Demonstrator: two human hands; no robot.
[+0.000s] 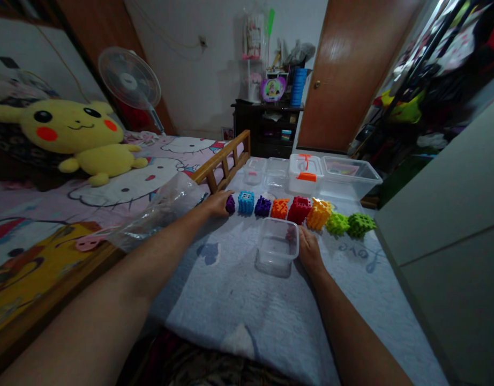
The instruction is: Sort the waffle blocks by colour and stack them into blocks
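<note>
My left hand [220, 204] reaches to the left end of a row of coloured plastic block clusters, its fingers closed around the purple block cluster [230, 205]. My right hand [309, 247] grips the right side of a clear plastic container [277, 244], tilted toward me; nothing shows inside it. To the right of the purple cluster stand a light blue block cluster [246, 202], a dark blue one [263, 206], an orange one [279, 208], a red one [299, 209], a yellow-orange one [319, 214], a lime green one [337, 223] and a dark green one [361, 225].
Behind the row are clear tubs [278, 172], a lidded box with orange clips [306, 174] and a large clear bin [349, 177]. A wooden rail [225, 162] and a plastic bag [161, 209] lie left, beside a bed with a yellow plush toy [82, 134]. A white cabinet [443, 214] borders the right.
</note>
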